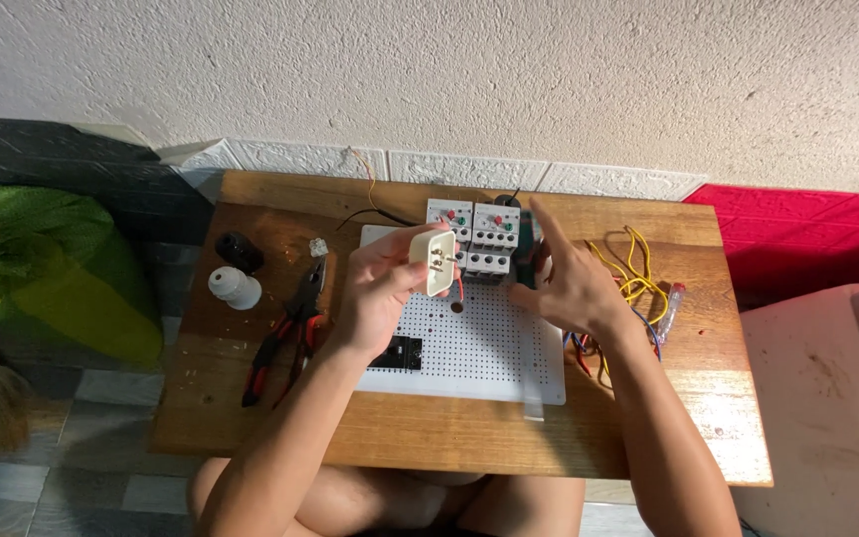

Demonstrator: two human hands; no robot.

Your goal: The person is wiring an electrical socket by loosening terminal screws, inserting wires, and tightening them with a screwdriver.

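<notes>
My left hand holds a small cream plastic electrical part with metal screws on its face, lifted above a white perforated board. A thin red wire hangs from the part. My right hand is just to the right of it, index finger raised, with a dark tool handle against its palm and thumb. Two grey relay blocks with red and green buttons stand at the far edge of the board. A small black component lies on the board's left side.
The board lies on a low wooden table against a white wall. Red-handled pliers, a white lamp socket and a black socket lie at left. A bundle of yellow, blue and red wires lies at right. A green bag sits on the floor.
</notes>
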